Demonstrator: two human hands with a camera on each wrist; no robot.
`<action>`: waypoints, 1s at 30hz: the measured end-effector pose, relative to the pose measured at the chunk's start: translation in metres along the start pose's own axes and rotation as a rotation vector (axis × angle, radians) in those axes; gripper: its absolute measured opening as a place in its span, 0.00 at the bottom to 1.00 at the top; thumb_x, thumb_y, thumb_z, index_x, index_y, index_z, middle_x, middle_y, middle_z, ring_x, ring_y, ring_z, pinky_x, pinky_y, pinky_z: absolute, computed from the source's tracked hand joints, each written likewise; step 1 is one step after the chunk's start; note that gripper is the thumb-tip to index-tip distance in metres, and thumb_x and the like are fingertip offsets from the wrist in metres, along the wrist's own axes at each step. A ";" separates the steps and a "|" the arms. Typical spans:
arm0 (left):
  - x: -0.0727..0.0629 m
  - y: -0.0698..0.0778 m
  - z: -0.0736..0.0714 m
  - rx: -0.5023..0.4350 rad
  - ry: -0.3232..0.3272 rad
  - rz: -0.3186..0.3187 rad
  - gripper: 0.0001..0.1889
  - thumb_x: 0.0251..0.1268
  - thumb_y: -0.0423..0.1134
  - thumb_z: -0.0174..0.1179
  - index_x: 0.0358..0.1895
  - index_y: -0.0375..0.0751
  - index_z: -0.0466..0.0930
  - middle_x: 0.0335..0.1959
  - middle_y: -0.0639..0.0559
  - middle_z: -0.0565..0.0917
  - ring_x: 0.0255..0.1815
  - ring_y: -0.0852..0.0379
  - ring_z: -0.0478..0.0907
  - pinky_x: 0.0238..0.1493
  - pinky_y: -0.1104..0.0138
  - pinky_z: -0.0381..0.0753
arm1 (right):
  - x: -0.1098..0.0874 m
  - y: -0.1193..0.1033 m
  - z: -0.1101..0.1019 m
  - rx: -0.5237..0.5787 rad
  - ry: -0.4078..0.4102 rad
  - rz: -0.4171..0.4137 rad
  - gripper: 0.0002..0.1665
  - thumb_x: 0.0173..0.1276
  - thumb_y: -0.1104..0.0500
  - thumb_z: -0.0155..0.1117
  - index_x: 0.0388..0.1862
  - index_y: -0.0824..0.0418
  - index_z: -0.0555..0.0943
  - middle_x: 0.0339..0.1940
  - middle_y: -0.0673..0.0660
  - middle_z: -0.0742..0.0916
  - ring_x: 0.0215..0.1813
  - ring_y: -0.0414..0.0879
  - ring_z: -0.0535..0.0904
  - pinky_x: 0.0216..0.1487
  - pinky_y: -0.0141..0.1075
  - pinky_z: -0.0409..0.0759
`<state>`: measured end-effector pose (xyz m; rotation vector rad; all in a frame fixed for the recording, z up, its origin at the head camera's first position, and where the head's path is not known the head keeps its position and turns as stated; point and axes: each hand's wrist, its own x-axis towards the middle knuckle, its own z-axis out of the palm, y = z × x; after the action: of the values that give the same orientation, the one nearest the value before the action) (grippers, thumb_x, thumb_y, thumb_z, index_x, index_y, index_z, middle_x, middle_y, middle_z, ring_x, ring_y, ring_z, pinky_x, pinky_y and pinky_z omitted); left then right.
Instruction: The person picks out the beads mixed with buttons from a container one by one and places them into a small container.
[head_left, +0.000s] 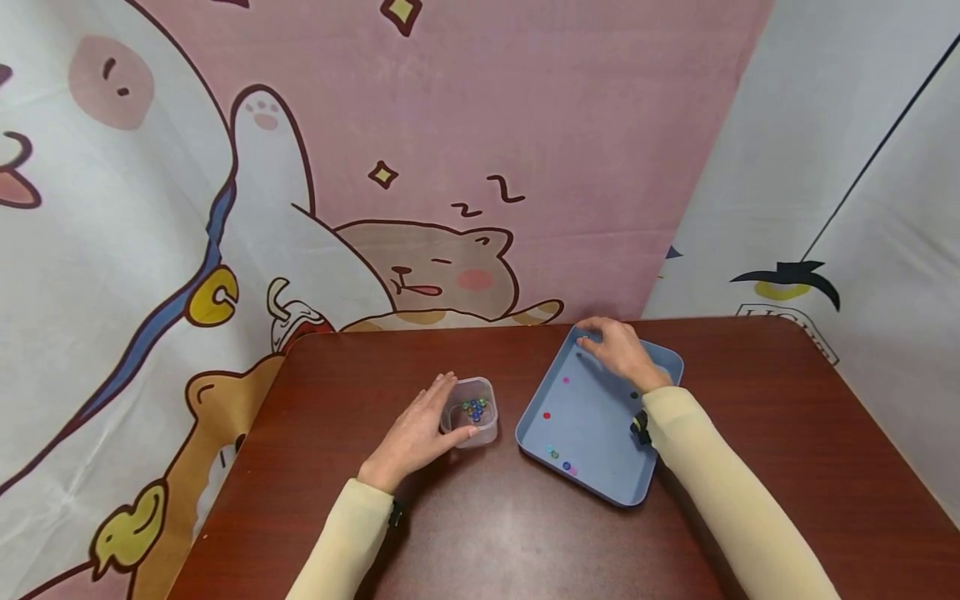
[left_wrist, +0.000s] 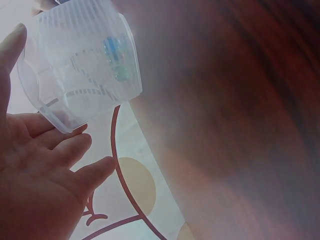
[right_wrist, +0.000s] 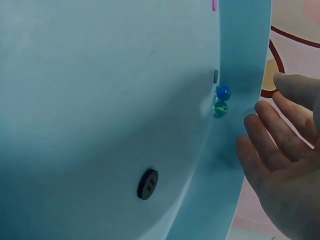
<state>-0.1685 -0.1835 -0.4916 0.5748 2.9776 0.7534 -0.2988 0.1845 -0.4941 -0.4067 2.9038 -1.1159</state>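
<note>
A clear plastic container (head_left: 485, 430) with several blue and green marbles (head_left: 476, 408) in it stands on the table. My left hand (head_left: 408, 442) rests at its left side, thumb along the near side and fingers extended, as the left wrist view also shows. Over the far left corner of the blue tray (head_left: 600, 450) reaches my right hand (head_left: 618, 352). In the right wrist view its fingers are loosely bent and hold nothing. Close to those fingertips, a blue marble (right_wrist: 223, 93) and a green marble (right_wrist: 220, 109) lie against the tray wall.
Scattered in the tray are a dark button (right_wrist: 148, 184), a red button (head_left: 547, 416), a pink button (head_left: 566, 380) and several small pieces near the front left corner. The brown table (head_left: 480, 525) meets a cartoon-printed cloth (head_left: 585, 150) at the back.
</note>
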 end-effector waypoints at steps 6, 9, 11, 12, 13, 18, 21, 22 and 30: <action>0.000 0.000 0.000 -0.001 0.002 0.009 0.50 0.67 0.65 0.65 0.81 0.36 0.58 0.82 0.42 0.61 0.83 0.46 0.55 0.80 0.48 0.56 | 0.002 0.004 0.004 -0.012 -0.020 0.003 0.22 0.76 0.60 0.65 0.66 0.65 0.81 0.65 0.65 0.83 0.66 0.63 0.78 0.64 0.59 0.77; 0.000 0.000 0.000 0.000 0.001 0.011 0.50 0.67 0.65 0.65 0.81 0.36 0.58 0.82 0.42 0.61 0.83 0.46 0.54 0.80 0.48 0.56 | 0.002 0.006 0.005 -0.024 -0.031 0.007 0.22 0.76 0.60 0.65 0.66 0.65 0.81 0.66 0.66 0.83 0.67 0.64 0.77 0.65 0.59 0.77; -0.001 0.000 0.000 -0.001 0.000 0.011 0.50 0.67 0.65 0.65 0.81 0.35 0.58 0.82 0.42 0.61 0.83 0.46 0.54 0.80 0.48 0.56 | 0.003 0.008 0.006 -0.028 -0.038 0.012 0.22 0.77 0.61 0.65 0.66 0.66 0.80 0.66 0.66 0.83 0.67 0.64 0.77 0.65 0.60 0.76; -0.001 0.000 0.000 0.000 -0.001 0.010 0.50 0.67 0.65 0.65 0.81 0.36 0.58 0.82 0.42 0.60 0.83 0.47 0.54 0.80 0.48 0.56 | 0.003 0.009 0.006 -0.026 -0.041 0.016 0.22 0.77 0.61 0.65 0.66 0.66 0.80 0.66 0.66 0.82 0.67 0.65 0.77 0.65 0.60 0.76; -0.001 0.000 0.000 -0.001 -0.002 0.008 0.51 0.67 0.65 0.65 0.82 0.36 0.58 0.82 0.42 0.60 0.83 0.47 0.54 0.80 0.48 0.56 | 0.003 0.010 0.007 -0.026 -0.044 0.020 0.22 0.77 0.61 0.65 0.67 0.66 0.80 0.66 0.67 0.82 0.67 0.65 0.77 0.65 0.60 0.76; -0.001 0.001 0.000 -0.010 -0.003 0.002 0.50 0.67 0.65 0.65 0.82 0.37 0.58 0.82 0.42 0.60 0.83 0.47 0.54 0.80 0.49 0.55 | 0.002 0.014 0.010 -0.017 -0.049 0.028 0.23 0.76 0.62 0.65 0.67 0.67 0.80 0.65 0.67 0.83 0.66 0.64 0.78 0.65 0.60 0.77; -0.001 0.001 0.000 -0.010 0.000 0.003 0.50 0.67 0.65 0.66 0.81 0.36 0.58 0.82 0.43 0.61 0.83 0.47 0.54 0.80 0.49 0.56 | 0.002 0.015 0.012 -0.013 -0.049 0.021 0.23 0.76 0.63 0.65 0.66 0.68 0.80 0.64 0.68 0.83 0.65 0.64 0.79 0.65 0.59 0.77; -0.001 0.001 0.000 -0.008 0.001 0.004 0.50 0.67 0.65 0.66 0.81 0.36 0.58 0.82 0.43 0.61 0.83 0.47 0.54 0.80 0.49 0.56 | 0.002 0.016 0.013 -0.011 -0.049 0.019 0.23 0.76 0.63 0.65 0.66 0.68 0.80 0.64 0.68 0.84 0.65 0.64 0.79 0.65 0.59 0.77; 0.000 0.000 0.001 -0.002 0.006 0.008 0.50 0.67 0.64 0.65 0.82 0.36 0.58 0.82 0.41 0.61 0.83 0.46 0.55 0.80 0.48 0.56 | 0.003 0.017 0.016 -0.042 -0.055 -0.011 0.22 0.75 0.64 0.66 0.65 0.69 0.81 0.63 0.68 0.84 0.64 0.64 0.80 0.63 0.59 0.78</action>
<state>-0.1680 -0.1832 -0.4924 0.5853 2.9814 0.7594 -0.3038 0.1850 -0.5169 -0.4477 2.8848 -1.0295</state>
